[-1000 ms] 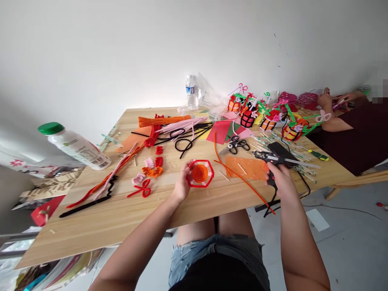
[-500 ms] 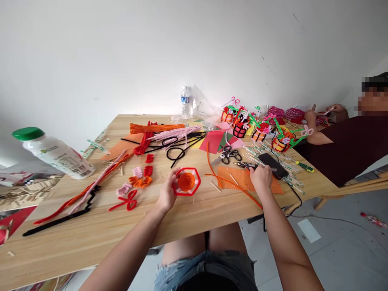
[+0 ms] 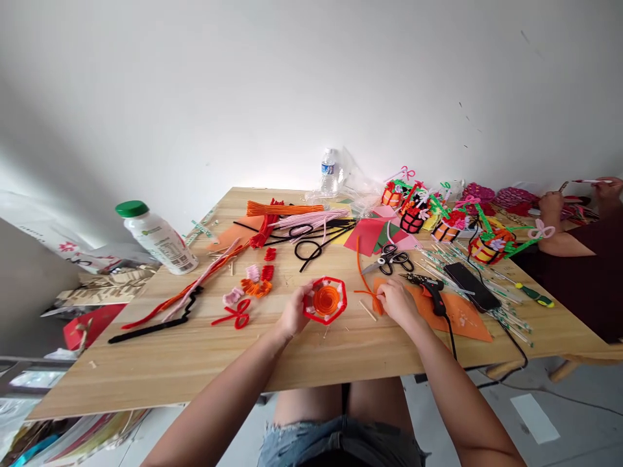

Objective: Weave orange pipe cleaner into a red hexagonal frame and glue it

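Note:
My left hand (image 3: 294, 312) grips the left rim of a small hexagonal piece (image 3: 325, 299) made of red pipe cleaner with an orange spiral centre, resting on the wooden table (image 3: 195, 357). My right hand (image 3: 395, 303) pinches the end of a long orange pipe cleaner (image 3: 359, 267) beside an orange paper sheet (image 3: 457, 316). A black glue gun (image 3: 426, 285) lies on that sheet, just right of my right hand, its cord running off the table's front edge.
Scissors (image 3: 392, 258), a phone (image 3: 471, 285), bundles of pipe cleaners (image 3: 285, 209), small red and pink loops (image 3: 253, 279), a green-capped bottle (image 3: 156, 237), a water bottle (image 3: 329, 170) and finished little baskets (image 3: 413, 217) crowd the table. Another person's hands (image 3: 552, 206) work at the far right.
My right hand let go of the glue gun, which now lies on the orange sheet, and moved left to pinch the orange pipe cleaner. My left hand still holds the hexagon.

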`<state>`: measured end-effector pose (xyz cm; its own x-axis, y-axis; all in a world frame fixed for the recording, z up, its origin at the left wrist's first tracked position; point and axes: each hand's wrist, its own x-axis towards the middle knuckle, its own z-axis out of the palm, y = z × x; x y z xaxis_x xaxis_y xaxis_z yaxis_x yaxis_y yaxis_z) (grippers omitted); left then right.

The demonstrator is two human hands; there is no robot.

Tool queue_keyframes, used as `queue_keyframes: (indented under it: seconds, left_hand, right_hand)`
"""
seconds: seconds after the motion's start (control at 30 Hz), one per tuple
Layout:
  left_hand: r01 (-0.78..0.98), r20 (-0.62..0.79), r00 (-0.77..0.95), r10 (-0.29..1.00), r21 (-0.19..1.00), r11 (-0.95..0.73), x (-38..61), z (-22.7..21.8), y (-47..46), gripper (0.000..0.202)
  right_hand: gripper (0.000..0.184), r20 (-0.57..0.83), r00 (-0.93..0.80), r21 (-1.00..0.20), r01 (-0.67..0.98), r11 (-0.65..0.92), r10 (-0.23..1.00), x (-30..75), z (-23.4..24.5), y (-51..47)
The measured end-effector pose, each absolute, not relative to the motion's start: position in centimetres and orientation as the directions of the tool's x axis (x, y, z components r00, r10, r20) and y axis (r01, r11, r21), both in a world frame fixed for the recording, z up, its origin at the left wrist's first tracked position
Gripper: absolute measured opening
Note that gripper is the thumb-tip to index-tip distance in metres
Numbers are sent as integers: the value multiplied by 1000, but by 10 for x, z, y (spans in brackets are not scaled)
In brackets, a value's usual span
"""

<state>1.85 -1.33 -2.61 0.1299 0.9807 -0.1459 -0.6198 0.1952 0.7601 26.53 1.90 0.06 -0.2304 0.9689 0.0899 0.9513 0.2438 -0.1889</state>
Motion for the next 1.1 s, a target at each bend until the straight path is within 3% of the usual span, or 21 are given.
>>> queue_keyframes:
  seconds: [0.2, 0.27, 0.37, 0.47, 0.57, 0.67, 0.8, 1.1]
  left_hand:
    - [-651, -191, 181, 965, 712, 263, 19, -26, -12, 26]
    - [-653, -185, 201, 962, 707, 272, 19, -25, -13, 25]
    - [-655, -193, 197, 961, 703, 275, 21, -24, -13, 23]
    - [-659, -208, 166, 964, 704, 265, 24, -24, -14, 24]
    - [-639, -219, 142, 965, 725, 258, 26, -24, -14, 27]
    - [-598, -195, 152, 969, 763, 247, 27, -26, -15, 30]
    - [-526, -156, 191, 969, 817, 235, 27, -31, -14, 33]
    - [-395, -162, 181, 970, 891, 223, 26, -34, -14, 31]
  right_hand:
    - [20, 205, -139, -276, 941, 194, 969, 277, 3, 29]
    - [24, 322, -102, -369, 902, 224, 941, 280, 16, 35]
    - [28, 630, 0, -542, 716, 440, 777, 280, 52, 38]
    - [26, 747, 37, -501, 688, 526, 663, 272, 90, 24]
    - [30, 578, -342, -397, 676, 621, 741, 257, 106, 3]
    - [40, 300, -526, -333, 724, 604, 796, 241, 93, -10]
    - [18, 247, -533, -256, 770, 585, 809, 230, 67, -12]
    - [19, 158, -489, -156, 845, 511, 858, 221, 59, -36]
